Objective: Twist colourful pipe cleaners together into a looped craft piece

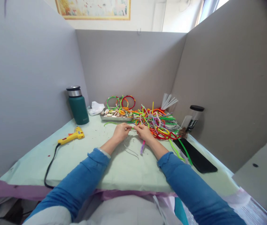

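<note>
My left hand (121,132) and my right hand (143,132) meet over the middle of the table, fingertips almost touching. Both pinch a short bit of green pipe cleaner (132,127); most of it is hidden by the fingers. Thin grey wire strands (131,152) lie below my left hand. A pink and purple pipe cleaner piece (142,148) shows just under my right hand. Right behind my hands spreads a tangled heap of colourful pipe cleaners (158,120), and a metal tray (116,119) full of shells or similar small pieces stands at its left.
On the left are a yellow glue gun (71,137) with a black cord and a green bottle (78,107). Crumpled white tissue (97,107) and pipe-cleaner rings (128,102) are at the back. Rightward stand white glue sticks (169,101), a black-lidded container (193,118) and a black flat slab (197,156). Grey partitions enclose three sides.
</note>
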Demonstrator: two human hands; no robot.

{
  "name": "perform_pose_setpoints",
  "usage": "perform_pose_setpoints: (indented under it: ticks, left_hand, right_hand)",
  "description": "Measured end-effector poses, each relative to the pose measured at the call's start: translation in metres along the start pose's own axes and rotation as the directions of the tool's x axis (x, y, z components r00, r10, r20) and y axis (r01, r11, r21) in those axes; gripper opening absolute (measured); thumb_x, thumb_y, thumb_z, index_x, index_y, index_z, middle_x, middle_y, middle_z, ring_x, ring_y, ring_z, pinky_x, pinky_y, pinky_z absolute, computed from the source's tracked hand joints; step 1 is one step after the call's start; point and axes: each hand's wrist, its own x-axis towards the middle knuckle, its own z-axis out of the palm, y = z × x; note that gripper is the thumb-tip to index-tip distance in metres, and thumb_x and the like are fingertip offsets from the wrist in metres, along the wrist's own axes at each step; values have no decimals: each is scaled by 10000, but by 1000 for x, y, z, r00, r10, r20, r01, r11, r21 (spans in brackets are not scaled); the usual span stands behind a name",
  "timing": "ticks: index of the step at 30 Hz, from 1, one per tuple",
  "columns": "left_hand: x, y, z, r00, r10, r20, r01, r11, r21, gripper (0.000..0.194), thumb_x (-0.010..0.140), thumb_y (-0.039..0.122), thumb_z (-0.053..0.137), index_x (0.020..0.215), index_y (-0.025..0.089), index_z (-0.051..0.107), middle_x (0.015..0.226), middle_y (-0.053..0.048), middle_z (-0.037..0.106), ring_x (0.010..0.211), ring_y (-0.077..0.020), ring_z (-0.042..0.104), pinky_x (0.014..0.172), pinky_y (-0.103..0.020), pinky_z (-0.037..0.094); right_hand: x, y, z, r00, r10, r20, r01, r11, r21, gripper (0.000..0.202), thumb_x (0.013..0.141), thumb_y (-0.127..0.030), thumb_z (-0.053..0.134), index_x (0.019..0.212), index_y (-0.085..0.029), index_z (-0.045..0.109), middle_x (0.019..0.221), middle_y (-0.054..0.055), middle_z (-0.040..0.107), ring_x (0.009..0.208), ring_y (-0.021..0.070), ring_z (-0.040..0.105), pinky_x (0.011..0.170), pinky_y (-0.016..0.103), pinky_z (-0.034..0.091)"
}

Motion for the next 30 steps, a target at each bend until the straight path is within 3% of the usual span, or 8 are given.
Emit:
perform_pose_setpoints:
  ticks: [18,22,26,30]
  left_hand:
    - [1,-2,1,998,-10,55,9,1000,19,247,804,286,490,857,160,695,860,-79,631,774,-158,542,716,-240,382]
    - [2,-3,1,995,-35,89,40,997,-59,248,798,299,485,807,156,688,793,-63,651,720,-153,539,669,-237,380]
    - [2,-3,0,978,-119,172,159,958,-238,231,770,299,510,667,140,642,611,-21,605,573,-117,494,539,-214,352]
    - [0,-3,-1,914,-222,340,372,793,-482,256,771,362,530,650,140,566,422,46,400,354,-63,313,391,-209,249]
  right_hand:
    - [1,0,-1,993,-120,-19,117,985,-124,288,668,-433,587,621,-160,510,416,-72,386,383,52,285,397,203,214]
    - [0,0,-1,993,-116,-18,113,985,-134,280,672,-427,581,625,-160,515,427,-67,399,386,53,287,398,205,214]
    - [-1,-1,-1,993,-114,-6,113,987,-114,282,666,-432,590,629,-165,505,417,-72,376,385,55,279,395,208,208]
    - [-1,0,-2,993,-116,30,119,988,-99,283,672,-437,590,644,-168,506,416,-74,366,384,57,277,393,211,205]
